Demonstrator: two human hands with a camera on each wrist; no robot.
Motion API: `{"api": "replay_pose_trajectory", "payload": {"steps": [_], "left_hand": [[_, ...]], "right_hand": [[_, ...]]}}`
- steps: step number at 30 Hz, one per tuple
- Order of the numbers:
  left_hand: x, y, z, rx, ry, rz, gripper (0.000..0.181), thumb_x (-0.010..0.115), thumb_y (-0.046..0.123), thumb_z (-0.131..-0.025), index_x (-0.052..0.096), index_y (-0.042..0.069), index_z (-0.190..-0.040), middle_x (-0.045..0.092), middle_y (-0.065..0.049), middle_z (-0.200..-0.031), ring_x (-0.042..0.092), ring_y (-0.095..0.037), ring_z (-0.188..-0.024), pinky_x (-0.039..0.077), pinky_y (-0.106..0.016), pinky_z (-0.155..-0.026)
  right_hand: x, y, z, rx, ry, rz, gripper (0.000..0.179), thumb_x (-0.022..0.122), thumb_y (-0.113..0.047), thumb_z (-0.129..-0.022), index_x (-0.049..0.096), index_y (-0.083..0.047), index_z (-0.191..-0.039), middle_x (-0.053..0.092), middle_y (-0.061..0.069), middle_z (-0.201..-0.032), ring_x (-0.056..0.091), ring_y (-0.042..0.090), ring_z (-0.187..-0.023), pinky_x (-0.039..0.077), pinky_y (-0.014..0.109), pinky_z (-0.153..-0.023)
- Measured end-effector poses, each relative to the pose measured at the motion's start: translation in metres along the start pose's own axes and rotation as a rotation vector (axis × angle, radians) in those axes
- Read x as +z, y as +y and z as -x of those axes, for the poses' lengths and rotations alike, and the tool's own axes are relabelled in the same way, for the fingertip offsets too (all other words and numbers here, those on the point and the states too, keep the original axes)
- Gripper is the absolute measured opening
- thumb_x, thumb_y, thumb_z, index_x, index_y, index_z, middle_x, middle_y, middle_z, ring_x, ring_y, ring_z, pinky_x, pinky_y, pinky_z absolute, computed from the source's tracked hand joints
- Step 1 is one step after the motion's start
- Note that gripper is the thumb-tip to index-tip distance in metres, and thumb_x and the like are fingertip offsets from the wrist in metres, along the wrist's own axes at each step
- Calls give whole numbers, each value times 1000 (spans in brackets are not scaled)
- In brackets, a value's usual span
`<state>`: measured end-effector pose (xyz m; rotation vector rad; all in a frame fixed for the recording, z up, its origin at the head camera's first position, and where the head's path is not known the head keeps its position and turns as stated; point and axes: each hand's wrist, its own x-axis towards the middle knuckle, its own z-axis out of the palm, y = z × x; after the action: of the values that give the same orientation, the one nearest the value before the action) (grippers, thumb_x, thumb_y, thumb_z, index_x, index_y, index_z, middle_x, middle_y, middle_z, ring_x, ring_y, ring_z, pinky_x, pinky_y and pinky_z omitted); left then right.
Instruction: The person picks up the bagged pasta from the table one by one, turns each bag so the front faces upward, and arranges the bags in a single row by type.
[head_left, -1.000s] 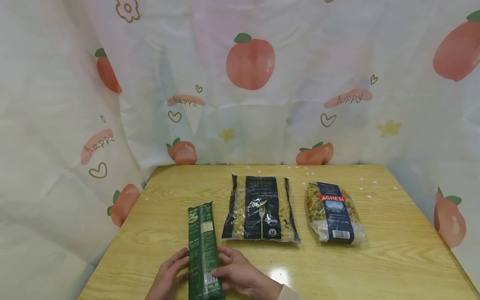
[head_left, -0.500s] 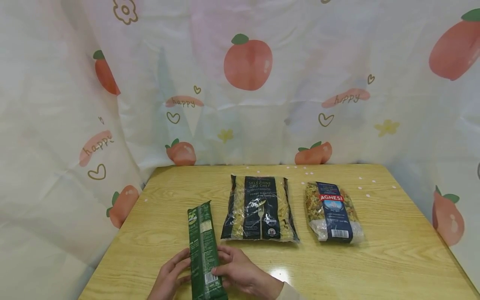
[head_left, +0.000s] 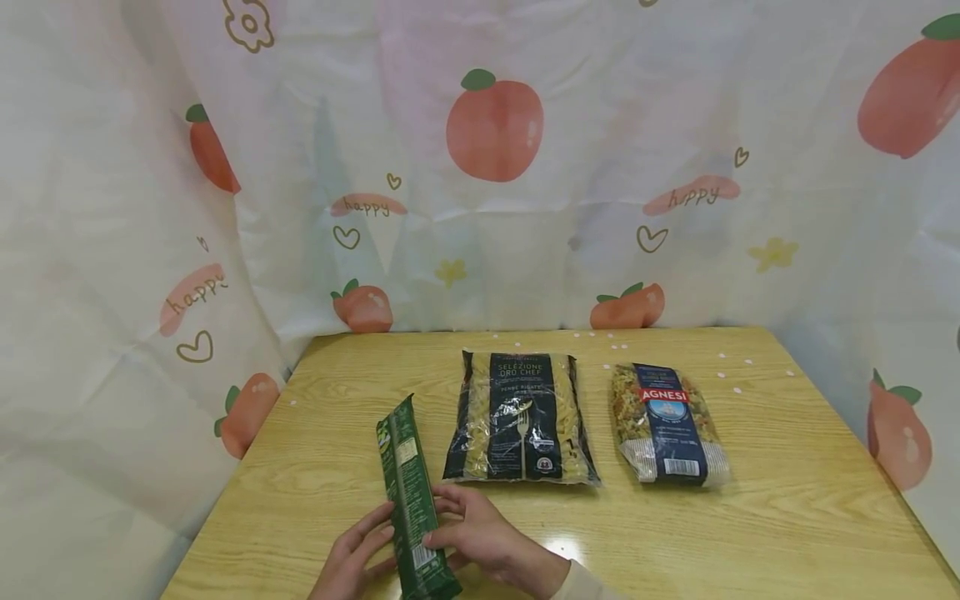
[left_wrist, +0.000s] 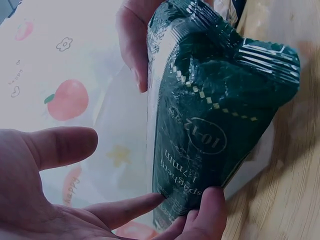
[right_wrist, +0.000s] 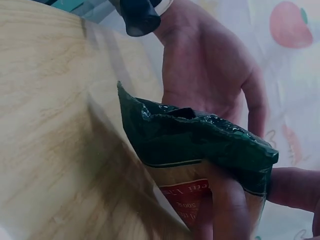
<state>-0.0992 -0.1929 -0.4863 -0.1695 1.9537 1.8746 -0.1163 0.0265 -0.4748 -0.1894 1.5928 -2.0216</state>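
Tilted up since earlier: long crinkly green spaghetti packet [head_left: 411, 496] | both hands [head_left: 480, 543] pinching its near end

The spaghetti packet [head_left: 411, 492] is long, narrow and dark green, with pale print and a white barcode label near its near end. It lies lengthwise at the counter's [head_left: 787, 517] near-left part, far end tilted up and leaning left, its crimped near end held between both hands.

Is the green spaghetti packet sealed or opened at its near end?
Sealed, as far as shown: the green spaghetti packet has its crimped end seam closed in the left wrist view, held between left hand and right hand.
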Motion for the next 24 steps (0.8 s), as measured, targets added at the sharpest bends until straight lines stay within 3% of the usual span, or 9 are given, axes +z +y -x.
{"api": "replay_pose_trajectory", "payload": {"steps": [7,11,16,20,24], "left_hand": [[4,-2,0,12,-32,69,73,50,33,-107,22,-10,-159,16,-36,-166,35,-44,-147,48,-59,-112],[6,-4,0,6,-43,104,75,52,33,-107,19,-8,-160,16,-34,-166,39,-35,-144,48,-58,-112],[10,-8,-1,6,-57,128,77,50,31,-107,13,-9,-161,15,-35,-166,31,-43,-149,46,-59,-114],[12,-8,-1,-3,-55,142,79,50,31,-108,10,-10,-161,12,-35,-166,20,-50,-154,44,-62,-115],[12,-8,-1,-6,-45,149,80,51,32,-107,10,-10,-161,13,-36,-166,18,-52,-154,43,-62,-115]], "right_hand": [[-1,-6,1,-9,-17,41,77,66,8,-84,35,9,-155,61,19,-129,72,22,-95,64,38,-63],[1,-10,1,-32,-29,98,74,68,7,-83,43,5,-152,63,17,-123,72,21,-93,63,34,-59],[5,-12,1,-50,-43,151,68,69,7,-82,52,-1,-147,64,15,-116,74,22,-91,61,31,-56],[8,-13,2,-54,-48,173,70,69,7,-81,50,1,-148,62,16,-116,73,22,-92,61,31,-56],[11,-14,2,-63,-51,200,69,70,6,-81,51,1,-147,63,15,-114,73,21,-90,61,31,-56]]}}
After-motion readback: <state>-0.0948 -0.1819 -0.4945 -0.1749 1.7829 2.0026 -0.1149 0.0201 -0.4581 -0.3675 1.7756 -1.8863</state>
